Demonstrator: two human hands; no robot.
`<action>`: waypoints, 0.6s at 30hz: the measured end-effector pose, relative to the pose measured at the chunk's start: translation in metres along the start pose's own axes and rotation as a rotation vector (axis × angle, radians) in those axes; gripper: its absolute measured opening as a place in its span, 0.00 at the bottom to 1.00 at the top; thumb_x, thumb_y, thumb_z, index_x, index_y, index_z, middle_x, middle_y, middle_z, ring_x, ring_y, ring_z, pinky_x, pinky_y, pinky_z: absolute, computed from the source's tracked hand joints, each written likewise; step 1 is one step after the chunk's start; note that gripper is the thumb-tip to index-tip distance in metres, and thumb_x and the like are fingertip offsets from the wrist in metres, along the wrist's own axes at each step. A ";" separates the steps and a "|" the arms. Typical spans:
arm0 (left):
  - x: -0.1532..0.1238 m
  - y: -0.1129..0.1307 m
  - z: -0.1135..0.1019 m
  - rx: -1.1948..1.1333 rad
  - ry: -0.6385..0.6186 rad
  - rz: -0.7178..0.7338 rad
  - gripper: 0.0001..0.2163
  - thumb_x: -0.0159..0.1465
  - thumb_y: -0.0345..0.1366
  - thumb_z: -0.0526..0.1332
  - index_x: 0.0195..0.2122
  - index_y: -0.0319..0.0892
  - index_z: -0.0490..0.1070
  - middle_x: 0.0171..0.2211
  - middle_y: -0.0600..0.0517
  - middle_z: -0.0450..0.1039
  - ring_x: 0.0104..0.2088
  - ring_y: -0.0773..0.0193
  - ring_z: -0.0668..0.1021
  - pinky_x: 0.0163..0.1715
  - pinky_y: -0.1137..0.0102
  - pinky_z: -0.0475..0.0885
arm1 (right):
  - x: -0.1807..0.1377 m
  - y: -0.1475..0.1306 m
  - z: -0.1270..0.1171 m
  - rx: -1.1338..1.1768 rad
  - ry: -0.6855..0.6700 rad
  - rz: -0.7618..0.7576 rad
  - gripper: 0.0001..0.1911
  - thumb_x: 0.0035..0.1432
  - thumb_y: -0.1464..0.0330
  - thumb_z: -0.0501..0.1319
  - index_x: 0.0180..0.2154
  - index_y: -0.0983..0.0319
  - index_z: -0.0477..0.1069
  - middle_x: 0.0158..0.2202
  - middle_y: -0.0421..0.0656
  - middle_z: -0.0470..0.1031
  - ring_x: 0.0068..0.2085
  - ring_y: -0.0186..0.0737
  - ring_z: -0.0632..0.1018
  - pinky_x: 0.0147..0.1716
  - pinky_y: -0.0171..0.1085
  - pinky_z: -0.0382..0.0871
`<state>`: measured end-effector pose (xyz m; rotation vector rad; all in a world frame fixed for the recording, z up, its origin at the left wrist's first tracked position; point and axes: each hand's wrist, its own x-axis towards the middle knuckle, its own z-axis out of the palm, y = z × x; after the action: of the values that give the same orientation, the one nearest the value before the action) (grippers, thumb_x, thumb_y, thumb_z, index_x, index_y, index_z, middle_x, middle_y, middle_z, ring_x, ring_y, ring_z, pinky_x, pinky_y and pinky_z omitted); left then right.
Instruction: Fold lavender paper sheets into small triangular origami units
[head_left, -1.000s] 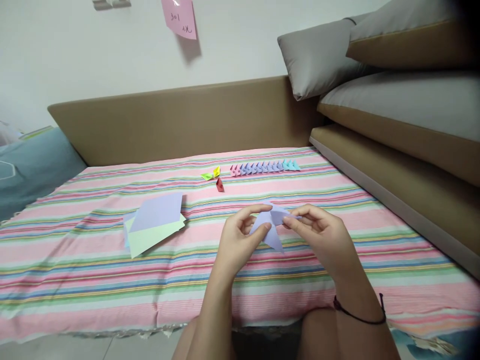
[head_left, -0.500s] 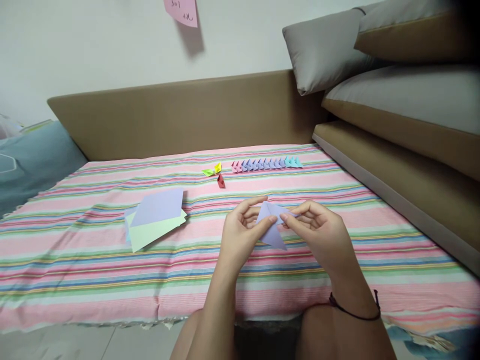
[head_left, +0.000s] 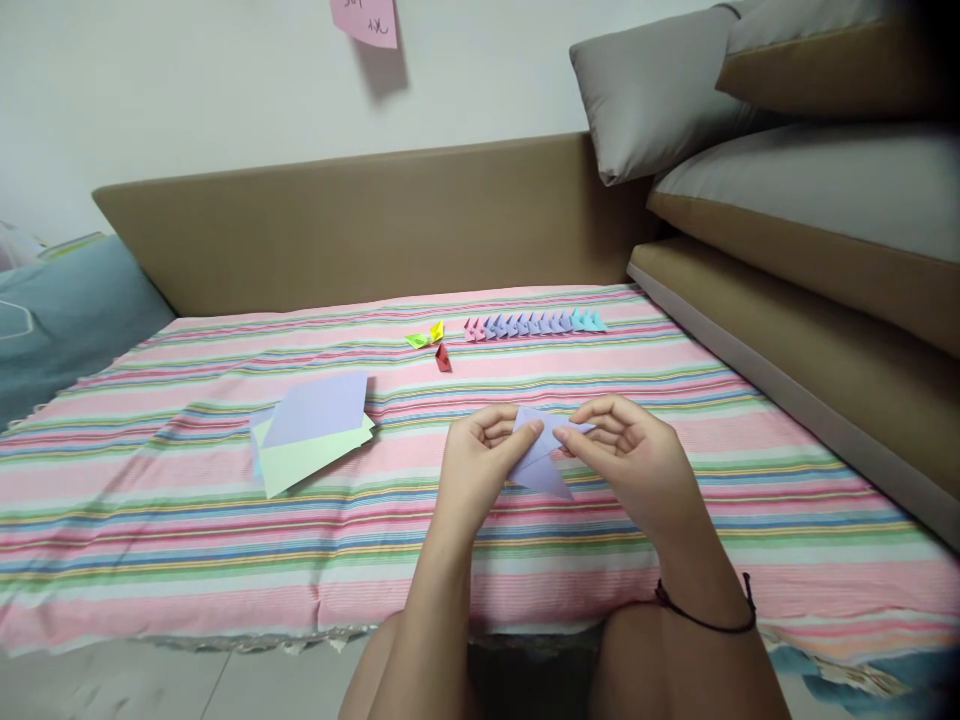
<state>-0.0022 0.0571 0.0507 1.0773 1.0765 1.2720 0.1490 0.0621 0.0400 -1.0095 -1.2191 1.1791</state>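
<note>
Both hands pinch lilac paper [head_left: 541,462], apparently folded to a point.

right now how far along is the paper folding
Done: a row of small folded paper pieces lies on the striped cloth. In hand: left hand and right hand pinch a lilac paper piece. Left: a stack of flat paper sheets.

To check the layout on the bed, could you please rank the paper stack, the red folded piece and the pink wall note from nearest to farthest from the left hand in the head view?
1. Paper stack, on the striped sheet to the left of the left hand.
2. Red folded piece, farther back on the sheet.
3. Pink wall note, high on the wall.
</note>
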 end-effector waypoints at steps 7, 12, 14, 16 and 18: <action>0.000 0.000 0.001 -0.039 0.069 -0.051 0.11 0.52 0.39 0.68 0.31 0.35 0.76 0.21 0.51 0.75 0.19 0.70 0.72 0.20 0.76 0.66 | 0.001 -0.003 0.003 0.087 -0.049 0.154 0.15 0.48 0.60 0.68 0.34 0.61 0.69 0.25 0.38 0.75 0.28 0.33 0.78 0.30 0.31 0.72; 0.002 -0.001 0.000 -0.078 0.103 -0.023 0.11 0.51 0.38 0.69 0.32 0.35 0.77 0.21 0.51 0.76 0.21 0.69 0.73 0.22 0.76 0.68 | -0.001 -0.002 0.007 0.079 -0.131 0.223 0.15 0.49 0.58 0.67 0.25 0.63 0.70 0.25 0.39 0.74 0.28 0.31 0.74 0.30 0.31 0.69; 0.002 -0.002 0.000 -0.088 0.099 -0.015 0.12 0.51 0.39 0.68 0.32 0.35 0.77 0.21 0.51 0.76 0.21 0.69 0.74 0.22 0.76 0.68 | 0.000 -0.001 0.009 0.056 -0.115 0.216 0.15 0.48 0.58 0.67 0.24 0.63 0.69 0.23 0.38 0.73 0.27 0.32 0.73 0.29 0.31 0.68; 0.002 -0.001 -0.001 -0.090 0.085 -0.004 0.12 0.52 0.39 0.68 0.33 0.35 0.77 0.21 0.51 0.76 0.21 0.69 0.73 0.22 0.77 0.67 | 0.000 0.000 0.010 0.029 -0.095 0.206 0.15 0.48 0.58 0.67 0.23 0.63 0.69 0.23 0.39 0.72 0.27 0.32 0.72 0.28 0.32 0.67; 0.002 -0.001 -0.002 -0.091 0.063 0.006 0.12 0.53 0.39 0.68 0.33 0.35 0.77 0.21 0.51 0.76 0.21 0.70 0.73 0.22 0.77 0.67 | 0.001 0.000 0.011 0.010 -0.077 0.189 0.16 0.48 0.58 0.67 0.23 0.63 0.69 0.23 0.40 0.72 0.27 0.32 0.72 0.28 0.32 0.66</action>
<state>-0.0043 0.0591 0.0493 0.9778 1.0535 1.3544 0.1378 0.0628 0.0409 -1.0988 -1.1969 1.3802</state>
